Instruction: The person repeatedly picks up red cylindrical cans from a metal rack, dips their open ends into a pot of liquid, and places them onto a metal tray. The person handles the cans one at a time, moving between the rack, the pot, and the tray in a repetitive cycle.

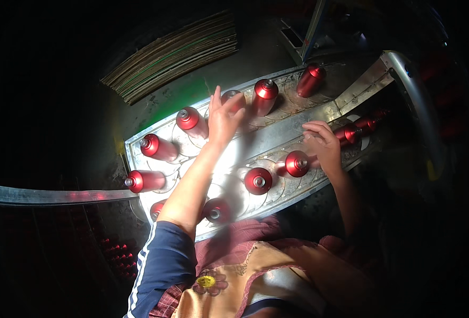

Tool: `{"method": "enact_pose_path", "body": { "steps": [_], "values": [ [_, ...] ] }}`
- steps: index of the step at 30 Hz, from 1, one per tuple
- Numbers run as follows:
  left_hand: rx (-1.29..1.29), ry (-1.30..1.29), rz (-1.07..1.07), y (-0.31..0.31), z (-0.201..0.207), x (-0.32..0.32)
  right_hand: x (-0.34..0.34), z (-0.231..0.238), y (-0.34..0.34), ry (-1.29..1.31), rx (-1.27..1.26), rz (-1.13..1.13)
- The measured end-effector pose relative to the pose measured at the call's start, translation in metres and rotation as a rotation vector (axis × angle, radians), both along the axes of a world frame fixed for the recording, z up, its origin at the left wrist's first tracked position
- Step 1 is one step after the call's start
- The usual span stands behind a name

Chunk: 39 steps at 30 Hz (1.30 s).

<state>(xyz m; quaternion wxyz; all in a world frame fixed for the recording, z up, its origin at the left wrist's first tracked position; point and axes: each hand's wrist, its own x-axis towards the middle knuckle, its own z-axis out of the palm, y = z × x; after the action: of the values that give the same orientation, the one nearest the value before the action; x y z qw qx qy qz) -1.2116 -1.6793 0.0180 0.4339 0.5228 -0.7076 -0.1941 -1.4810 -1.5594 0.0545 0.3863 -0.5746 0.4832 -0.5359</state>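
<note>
Red metal bottles with narrow silver necks stand around a long metal conveyor table. My left hand (225, 117) reaches over the far row with its fingers spread. A red bottle (234, 95) is partly hidden behind these fingers; whether they touch it I cannot tell. On either side of that hand stand one red bottle (188, 120) and another red bottle (266, 91). Over the near row, at the right, my right hand (323, 147) is open with loosely bent fingers. Closest to it are a red bottle (296, 164) and a tilted-looking red bottle (347, 134).
The conveyor table (282, 132) has a raised metal rim. A metal rail (65, 194) leads off left, and a curved metal guard (417, 95) rises at the right. A stack of flat sheets (176, 53) lies beyond the table. Several red bottles (119, 254) show dimly at lower left.
</note>
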Motion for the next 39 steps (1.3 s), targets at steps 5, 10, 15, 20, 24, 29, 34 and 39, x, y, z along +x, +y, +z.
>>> {"method": "enact_pose_path", "body": {
  "steps": [5,10,15,20,24,29,34,39],
  "values": [
    [-0.046,0.336,-0.197,0.166,0.061,0.084,0.048,0.011,0.037,-0.111,-0.033,0.044],
    [0.352,0.606,0.125,0.365,0.003,0.153,0.145,-0.004,0.110,0.027,-0.065,0.299],
    [0.501,0.934,0.470,0.562,-0.059,0.258,0.303,-0.040,0.224,0.115,-0.061,0.632],
    [0.353,1.177,0.723,0.705,-0.095,0.355,0.451,-0.058,0.327,0.272,-0.043,1.033],
    [0.259,1.283,0.924,0.787,-0.148,0.413,0.545,-0.079,0.380,0.467,0.139,1.331],
    [0.343,1.401,1.205,0.869,-0.230,0.479,0.662,-0.152,0.417,0.853,0.222,1.559],
    [0.661,1.348,1.216,0.927,-0.329,0.523,0.787,-0.282,0.438,0.934,0.310,1.763],
    [1.122,0.502,0.937,0.917,-0.451,0.601,0.926,-0.419,0.445,0.933,-0.022,1.683]
  ]
}}
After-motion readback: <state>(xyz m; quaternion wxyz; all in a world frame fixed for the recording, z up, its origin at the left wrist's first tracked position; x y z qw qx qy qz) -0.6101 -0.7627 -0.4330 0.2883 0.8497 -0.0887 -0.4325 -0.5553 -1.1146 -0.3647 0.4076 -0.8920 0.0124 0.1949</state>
